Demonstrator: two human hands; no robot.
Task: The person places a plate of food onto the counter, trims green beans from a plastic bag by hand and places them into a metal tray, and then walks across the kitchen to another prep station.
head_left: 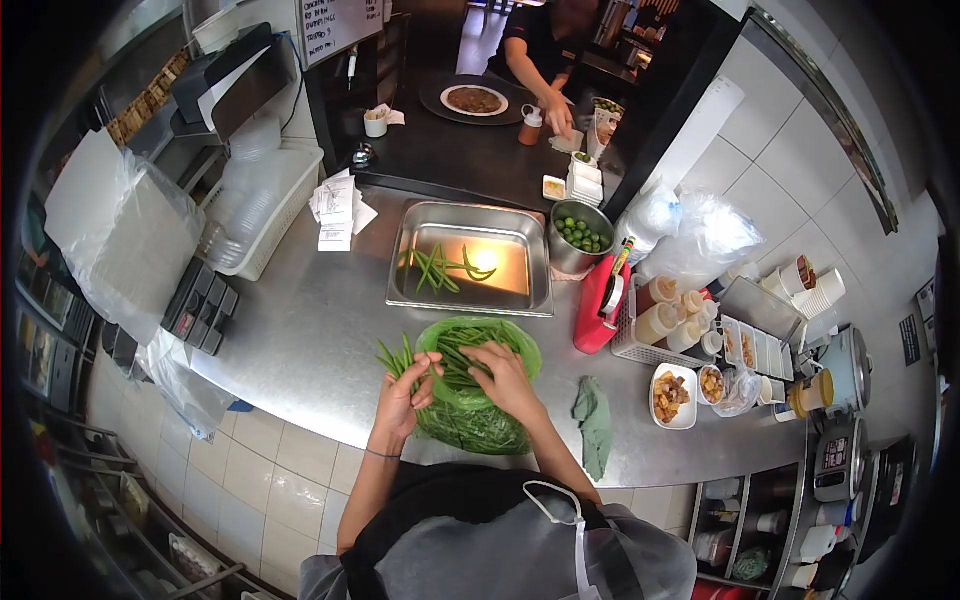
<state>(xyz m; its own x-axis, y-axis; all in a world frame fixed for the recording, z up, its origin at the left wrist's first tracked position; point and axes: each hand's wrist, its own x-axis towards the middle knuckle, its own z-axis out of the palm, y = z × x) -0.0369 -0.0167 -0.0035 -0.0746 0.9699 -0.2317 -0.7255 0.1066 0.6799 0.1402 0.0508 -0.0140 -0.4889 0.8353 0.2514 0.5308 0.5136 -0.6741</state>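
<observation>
A green plastic bag (478, 425) full of green beans lies on the steel counter at the near edge, its mouth open. My left hand (408, 385) is closed on a few green beans that stick out to its left, beside the bag's mouth. Over the beans in the bag, my right hand (500, 378) reaches in with fingers bent; whether it grips any is hard to tell. Beyond the bag is a rectangular steel tray (400, 285) with several green beans (436, 268) lying on its left and middle.
A pot of green limes (582, 228), a red container (601, 305) and a green cloth (593, 425) are at the right. Sauce bottles (660, 320) fill a basket. Receipts (337, 215) lie at the left. Across the pass, another person's hand (557, 108) reaches down.
</observation>
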